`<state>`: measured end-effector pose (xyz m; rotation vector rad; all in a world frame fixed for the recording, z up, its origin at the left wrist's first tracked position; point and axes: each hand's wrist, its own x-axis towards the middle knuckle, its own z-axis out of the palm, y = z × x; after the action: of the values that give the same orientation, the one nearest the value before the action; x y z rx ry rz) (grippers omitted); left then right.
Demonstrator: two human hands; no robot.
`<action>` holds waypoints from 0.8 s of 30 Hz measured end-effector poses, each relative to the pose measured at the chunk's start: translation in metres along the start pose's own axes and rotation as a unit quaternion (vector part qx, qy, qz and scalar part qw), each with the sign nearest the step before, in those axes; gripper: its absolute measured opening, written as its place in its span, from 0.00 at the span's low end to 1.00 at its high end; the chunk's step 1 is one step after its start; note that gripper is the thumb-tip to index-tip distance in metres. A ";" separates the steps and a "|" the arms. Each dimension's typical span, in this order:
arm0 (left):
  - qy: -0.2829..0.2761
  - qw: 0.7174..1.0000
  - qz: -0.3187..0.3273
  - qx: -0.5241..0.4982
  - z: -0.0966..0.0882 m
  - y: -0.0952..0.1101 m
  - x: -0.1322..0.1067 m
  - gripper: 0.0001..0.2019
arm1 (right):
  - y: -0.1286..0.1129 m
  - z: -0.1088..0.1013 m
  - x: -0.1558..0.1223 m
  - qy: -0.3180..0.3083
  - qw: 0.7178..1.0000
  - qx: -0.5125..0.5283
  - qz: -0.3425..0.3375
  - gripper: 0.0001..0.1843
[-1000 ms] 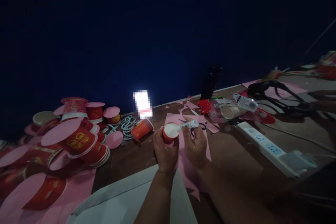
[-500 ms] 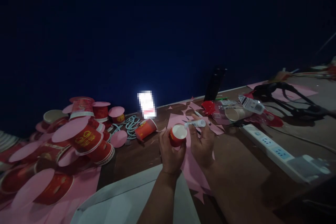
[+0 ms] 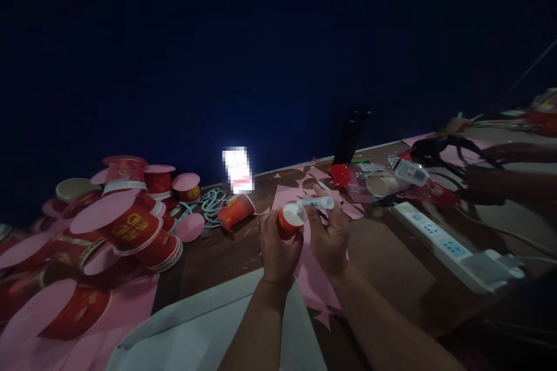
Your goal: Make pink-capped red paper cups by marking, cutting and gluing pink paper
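One red cup (image 3: 285, 228) is held in the left hand (image 3: 277, 249), above the pink sheet (image 3: 314, 285) at the middle of the table (image 3: 378, 246); the fingers are wrapped around its side, and its pale round end is turned upward, although I cannot tell if this is the mouth or the base. The right hand (image 3: 329, 237) grips a white tube (image 3: 324, 203) between thumb and fingers, with its narrow end at the cup's upper edge; whether they touch is not clear. The cup looks like thin paper, so I judge it very light, rather stiff at the edge, softer in the wall and easy to dent; a gentle hold around the side, close to the edge, should be safest. The tube seems light and smooth, best taken by its thicker body. Room for moving is limited: on the left, a lying cup (image 3: 236, 212) and a cord (image 3: 212, 208) are near, and farther left the pile of cups (image 3: 134, 231) could easily be knocked. On the right, bare table lies before the power strip (image 3: 435, 239), whose long edge makes a hard border. On the far side, paper scraps (image 3: 319, 173) lie before the table's edge; on the near side, a white board (image 3: 195, 324) is under the left forearm (image 3: 261, 307).
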<state>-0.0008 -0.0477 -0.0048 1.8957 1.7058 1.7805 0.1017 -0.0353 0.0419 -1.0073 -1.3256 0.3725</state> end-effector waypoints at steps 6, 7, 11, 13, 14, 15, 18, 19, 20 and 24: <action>0.026 1.000 -0.003 0.017 0.001 0.000 0.001 0.26 | -0.002 -0.001 0.005 0.013 0.999 -0.029 -0.039 0.17; 0.027 0.999 0.001 0.018 0.002 0.000 0.000 0.26 | -0.001 -0.001 0.005 0.009 0.998 -0.034 -0.044 0.17; 0.012 1.000 0.018 0.014 0.002 0.000 -0.001 0.27 | 0.000 0.000 0.004 -0.003 0.998 -0.047 -0.028 0.18; 0.006 1.000 0.019 0.011 0.002 0.000 -0.002 0.27 | 0.001 0.000 0.003 -0.006 0.999 -0.048 -0.015 0.17; 0.003 1.000 0.015 0.010 0.002 0.000 -0.002 0.28 | 0.002 0.000 0.002 -0.009 0.999 -0.049 -0.013 0.17; -0.001 1.000 0.011 0.010 0.002 0.001 -0.002 0.28 | 0.002 0.000 0.002 -0.014 0.998 -0.052 -0.014 0.17; -0.003 1.000 0.005 0.007 0.002 0.001 -0.001 0.28 | 0.001 0.001 0.001 -0.033 0.997 -0.059 -0.026 0.17; -0.001 1.000 0.006 0.005 0.002 0.001 -0.001 0.28 | 0.000 0.001 0.002 -0.039 0.997 -0.061 -0.029 0.16; 0.001 1.000 0.009 0.004 0.002 0.001 -0.001 0.28 | 0.000 0.001 0.002 -0.044 0.997 -0.061 -0.031 0.15; -0.004 1.000 0.008 0.001 0.002 0.000 -0.001 0.28 | -0.002 0.000 0.002 -0.055 0.996 -0.064 -0.038 0.11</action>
<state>0.0013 -0.0472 -0.0062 1.9206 1.6937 1.7744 0.1015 -0.0345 0.0451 -1.0502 -1.4986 0.2919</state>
